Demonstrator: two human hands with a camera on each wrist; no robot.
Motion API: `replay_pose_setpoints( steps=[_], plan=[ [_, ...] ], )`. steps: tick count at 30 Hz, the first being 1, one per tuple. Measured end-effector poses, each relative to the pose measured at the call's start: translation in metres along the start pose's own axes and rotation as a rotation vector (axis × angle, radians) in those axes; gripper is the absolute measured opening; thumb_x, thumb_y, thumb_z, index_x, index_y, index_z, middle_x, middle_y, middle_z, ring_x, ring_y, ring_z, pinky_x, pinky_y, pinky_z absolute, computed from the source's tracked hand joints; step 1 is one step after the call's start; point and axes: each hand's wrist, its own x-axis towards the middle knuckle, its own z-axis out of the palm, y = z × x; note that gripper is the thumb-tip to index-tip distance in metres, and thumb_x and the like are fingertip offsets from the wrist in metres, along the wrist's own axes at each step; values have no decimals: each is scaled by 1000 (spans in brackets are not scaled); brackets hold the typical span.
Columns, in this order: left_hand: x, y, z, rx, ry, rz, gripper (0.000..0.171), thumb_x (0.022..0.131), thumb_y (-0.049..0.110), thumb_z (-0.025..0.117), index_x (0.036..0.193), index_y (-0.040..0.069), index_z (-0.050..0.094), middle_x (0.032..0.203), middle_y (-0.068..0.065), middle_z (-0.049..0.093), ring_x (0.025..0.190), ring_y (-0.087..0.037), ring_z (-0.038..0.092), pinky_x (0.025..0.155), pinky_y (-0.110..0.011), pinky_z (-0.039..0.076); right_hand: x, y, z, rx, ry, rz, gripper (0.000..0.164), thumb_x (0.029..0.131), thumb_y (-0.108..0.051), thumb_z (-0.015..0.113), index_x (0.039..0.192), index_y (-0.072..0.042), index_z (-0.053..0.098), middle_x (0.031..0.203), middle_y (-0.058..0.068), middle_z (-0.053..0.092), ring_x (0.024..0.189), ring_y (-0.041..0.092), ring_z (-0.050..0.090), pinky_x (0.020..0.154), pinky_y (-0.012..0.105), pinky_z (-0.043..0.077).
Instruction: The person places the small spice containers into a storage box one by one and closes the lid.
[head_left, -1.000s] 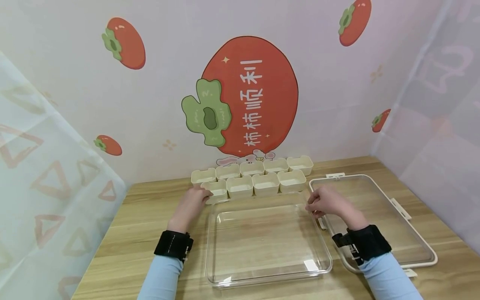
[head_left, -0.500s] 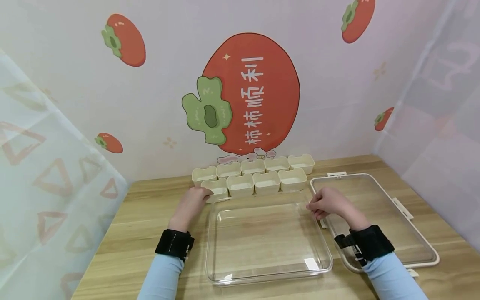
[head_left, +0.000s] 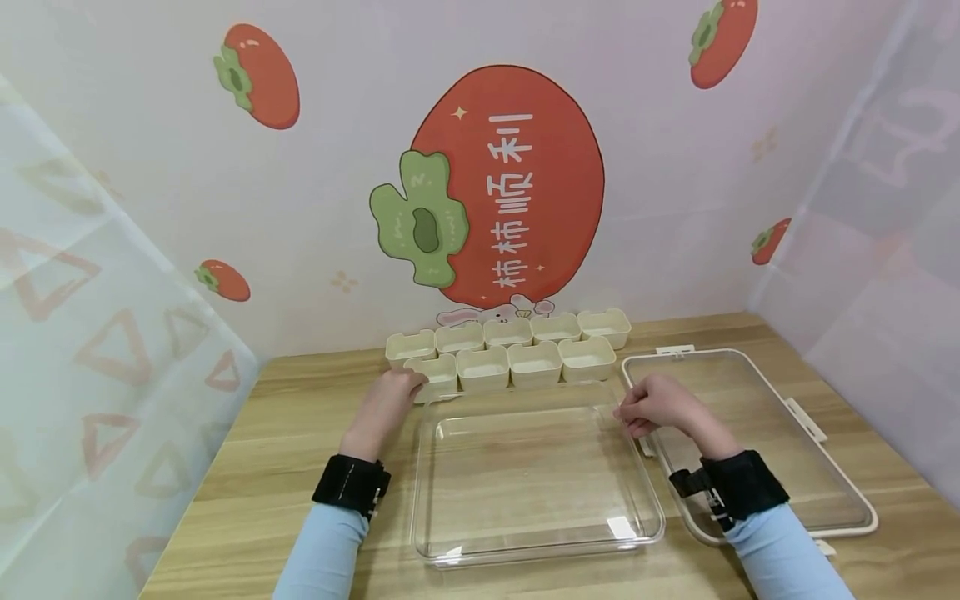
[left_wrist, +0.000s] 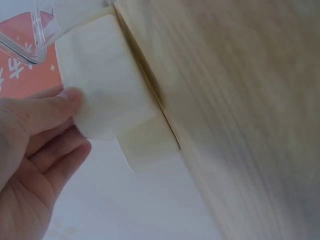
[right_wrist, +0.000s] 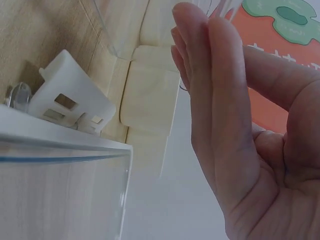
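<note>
In the head view, my left hand (head_left: pixel 381 412) is at the left end of the front row of cream cups, pinching the edge of the nearest cup (head_left: pixel 441 373). The left wrist view has the thumb pressed on the wall of this cream cup (left_wrist: pixel 100 75), with the other fingers behind it. My right hand (head_left: pixel 663 408) pinches the far right part of the rim of a large clear plastic box (head_left: pixel 536 546). In the right wrist view, the fingers of the right hand (right_wrist: pixel 220 115) are nearly straight, fingertips together at a clear corner; the thumb tip is hidden.
Two rows of cream cups (head_left: pixel 532 362) stand behind the clear box, near the printed backdrop (head_left: pixel 315 183). A clear lid with a white frame and clips (head_left: pixel 765 442) lies at the right, partly under the right forearm. Bare wooden table (head_left: pixel 277 467) shows at the left.
The view has shifted slightly. Both hands stay at the same places, the left at the cup and the right at the rim of the clear box.
</note>
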Motion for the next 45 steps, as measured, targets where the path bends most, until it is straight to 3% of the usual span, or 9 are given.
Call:
replay_pose_setpoints(
  steps=[4, 9, 15, 21, 25, 31, 45],
  plan=[
    [0, 1, -1, 16, 37, 23, 9, 85, 0, 64, 89, 2, 72, 72, -6, 63, 70, -21, 63, 66, -33, 53, 0, 1, 1, 10, -5, -3, 22, 87, -9, 64, 88, 13, 65, 67, 5, 66, 60, 12, 65, 60, 29, 57],
    [-3, 3, -3, 55, 136, 93, 9, 83, -3, 64, 83, 3, 70, 66, -5, 60, 66, -21, 59, 61, -32, 50, 0, 0, 2, 15, -10, -6, 23, 87, -9, 64, 90, 14, 65, 71, 11, 68, 61, 13, 66, 60, 29, 57],
    [-3, 7, -12, 109, 252, 198, 11, 78, -5, 69, 86, 2, 73, 76, -7, 69, 71, -22, 64, 64, -31, 53, -2, -1, 0, 12, -12, -4, 23, 87, -10, 64, 90, 13, 64, 74, 13, 68, 62, 14, 66, 60, 30, 57],
    [-1, 14, -24, 181, 308, 269, 13, 78, -5, 67, 87, 3, 72, 78, -6, 70, 70, -21, 64, 62, -30, 53, -3, -1, -2, 16, -17, -1, 22, 87, -9, 64, 90, 13, 64, 75, 13, 69, 63, 15, 67, 60, 30, 57],
    [-1, 20, -33, 215, 327, 290, 12, 80, -4, 66, 86, 4, 72, 77, -6, 70, 68, -21, 64, 60, -30, 53, -3, -2, -2, 23, -26, 0, 23, 88, -8, 63, 91, 14, 63, 78, 16, 70, 63, 15, 67, 61, 30, 57],
    [-3, 27, -45, 247, 336, 315, 13, 79, -5, 65, 85, 4, 72, 76, -6, 70, 67, -20, 65, 58, -30, 53, -1, -1, -2, 27, -30, 7, 23, 88, -8, 62, 92, 15, 63, 73, 10, 68, 63, 14, 67, 61, 29, 57],
    [-16, 41, -60, 291, 291, 368, 19, 75, -8, 65, 86, 7, 71, 75, -3, 69, 64, -17, 64, 53, -27, 51, -1, -1, -2, 20, -36, 7, 24, 88, -10, 63, 92, 14, 64, 74, 9, 69, 64, 14, 67, 63, 31, 57]
  ],
)
